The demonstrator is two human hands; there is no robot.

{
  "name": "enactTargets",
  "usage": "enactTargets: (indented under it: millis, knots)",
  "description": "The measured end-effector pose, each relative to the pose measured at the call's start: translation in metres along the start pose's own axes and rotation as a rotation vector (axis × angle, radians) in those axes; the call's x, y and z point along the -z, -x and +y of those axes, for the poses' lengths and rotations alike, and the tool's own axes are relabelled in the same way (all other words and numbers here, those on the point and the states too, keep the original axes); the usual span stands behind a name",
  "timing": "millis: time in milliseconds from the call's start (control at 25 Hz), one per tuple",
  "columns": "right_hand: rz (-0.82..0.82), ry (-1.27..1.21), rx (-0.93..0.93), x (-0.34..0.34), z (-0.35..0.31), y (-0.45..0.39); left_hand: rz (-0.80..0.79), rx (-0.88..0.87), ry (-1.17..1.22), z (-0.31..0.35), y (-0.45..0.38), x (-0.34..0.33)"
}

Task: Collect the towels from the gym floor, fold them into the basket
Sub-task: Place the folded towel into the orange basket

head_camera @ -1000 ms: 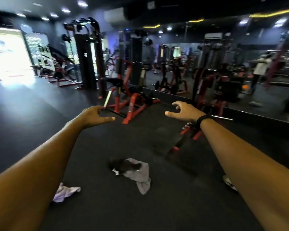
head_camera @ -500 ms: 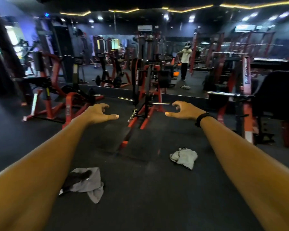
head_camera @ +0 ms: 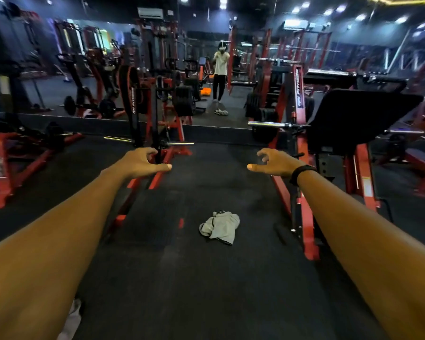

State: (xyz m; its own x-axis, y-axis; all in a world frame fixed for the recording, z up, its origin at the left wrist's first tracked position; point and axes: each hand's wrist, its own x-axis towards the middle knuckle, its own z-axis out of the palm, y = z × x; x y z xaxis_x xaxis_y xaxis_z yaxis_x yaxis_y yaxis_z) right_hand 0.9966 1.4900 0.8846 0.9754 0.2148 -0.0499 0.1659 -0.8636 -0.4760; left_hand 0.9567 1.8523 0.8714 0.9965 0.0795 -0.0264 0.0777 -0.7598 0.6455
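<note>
A crumpled pale grey towel point(head_camera: 220, 227) lies on the black rubber floor, between my two outstretched arms and below my hands. A second light towel point(head_camera: 71, 320) peeks out under my left forearm at the bottom left, mostly hidden. My left hand point(head_camera: 142, 161) is held out in the air with loosely curled fingers and the thumb pointing right, holding nothing. My right hand point(head_camera: 271, 161), with a black band on its wrist, mirrors it and is empty too. No basket shows on the floor near me; an orange object point(head_camera: 205, 92) appears in the mirror.
Red weight machines stand to the left point(head_camera: 155, 133) and right point(head_camera: 302, 168) of a floor lane. A wall mirror point(head_camera: 231, 77) ahead reflects a person and a towel. A black padded bench point(head_camera: 353, 119) is at the right.
The view has swung right: the grey towel now lies centred between my arms, and the other towel has slid to the bottom left. Both hands keep the same empty pose.
</note>
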Motion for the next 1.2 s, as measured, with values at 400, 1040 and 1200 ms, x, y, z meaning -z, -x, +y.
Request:
enactTargets:
  millis: [400, 1040, 1200]
  knots:
    - [0.02, -0.006, -0.074, -0.001, 0.071, -0.188, -0.076, -0.059, 0.004, 0.012, -0.23, -0.055]
    - [0.003, -0.079, -0.182, -0.006, 0.193, -0.548, -0.229, -0.011, 0.004, 0.026, -0.618, -0.14]
    - [-0.081, -0.115, -0.209, -0.027, 0.257, -0.644, -0.255, 0.091, -0.042, 0.018, -0.699, -0.198]
